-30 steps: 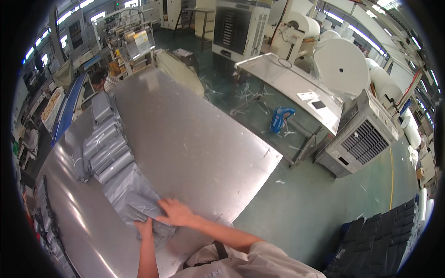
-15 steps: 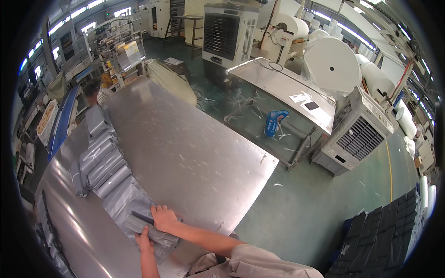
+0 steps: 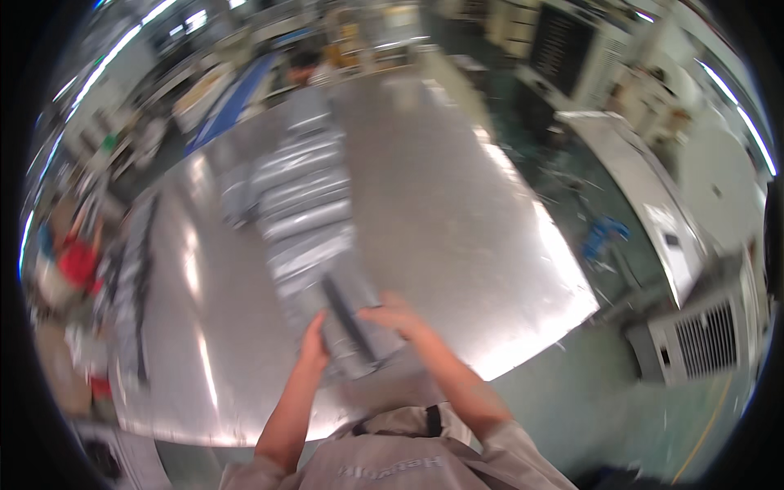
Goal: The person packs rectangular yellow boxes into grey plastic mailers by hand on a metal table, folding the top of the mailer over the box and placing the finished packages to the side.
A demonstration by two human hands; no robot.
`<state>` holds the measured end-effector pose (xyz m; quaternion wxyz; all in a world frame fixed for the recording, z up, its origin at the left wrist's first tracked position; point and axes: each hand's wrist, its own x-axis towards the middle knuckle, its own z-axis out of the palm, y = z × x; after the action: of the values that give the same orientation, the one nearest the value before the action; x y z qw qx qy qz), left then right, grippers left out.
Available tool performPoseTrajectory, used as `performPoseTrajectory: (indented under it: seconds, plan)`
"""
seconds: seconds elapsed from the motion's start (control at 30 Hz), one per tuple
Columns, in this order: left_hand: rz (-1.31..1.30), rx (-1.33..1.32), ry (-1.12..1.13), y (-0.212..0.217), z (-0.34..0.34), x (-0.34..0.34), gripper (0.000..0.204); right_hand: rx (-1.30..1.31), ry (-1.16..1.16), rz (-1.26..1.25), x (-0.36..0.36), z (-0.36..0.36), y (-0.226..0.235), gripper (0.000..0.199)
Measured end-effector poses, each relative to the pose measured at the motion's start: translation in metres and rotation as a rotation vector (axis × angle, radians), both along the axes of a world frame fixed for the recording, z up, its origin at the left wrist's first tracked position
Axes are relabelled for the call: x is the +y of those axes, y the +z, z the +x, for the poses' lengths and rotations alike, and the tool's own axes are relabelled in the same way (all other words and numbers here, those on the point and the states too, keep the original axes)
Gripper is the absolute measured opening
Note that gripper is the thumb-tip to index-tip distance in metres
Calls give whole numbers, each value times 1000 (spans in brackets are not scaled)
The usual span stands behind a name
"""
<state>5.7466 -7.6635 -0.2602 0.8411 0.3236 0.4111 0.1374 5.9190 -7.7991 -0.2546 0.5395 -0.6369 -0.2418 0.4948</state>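
A bundle of grey plastic bags [image 3: 349, 327] with a dark strip along it lies near the front of the metal table [image 3: 445, 220]. My left hand [image 3: 314, 339] grips its left edge, and on the right edge my right hand [image 3: 392, 315] holds it with the fingers pointing inward. Motion smears both hands, so single fingers are hard to separate. Beyond the bundle, a row of overlapping grey bag bundles [image 3: 306, 188] runs toward the far side of the table. One more grey bundle [image 3: 237, 196] lies against the left of that row.
Dark and grey bundles [image 3: 135, 286] line the table's left side. A person in red [image 3: 77, 261] is beyond them; another person [image 3: 304, 69] is at the far end. To the right stand a narrow table [image 3: 637, 180], a blue bag [image 3: 604, 237] and an air cooler [image 3: 702, 343].
The view has swung left, so the table and bundles appear further right. My right hand has shifted from atop the bundle to its right edge; the bundle now points more away from me.
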Motion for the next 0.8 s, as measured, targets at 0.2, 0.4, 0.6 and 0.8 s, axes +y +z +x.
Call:
performPoseTrajectory:
  seconds: [0.2,0.4,0.6,0.8]
  plan:
    - [-214,-92,30,26,-7,-10,79,324,-125,63,-35,-10,76,50]
    - [-423,-271,20,47,-10,-27,75,514,-257,100,-69,-3,79,45]
    - [-437,-359,-13,55,-3,-35,75,778,-283,290,-108,0,45,42]
    - [-496,-515,-47,64,-7,-40,80,497,-436,280,-112,-31,66,54]
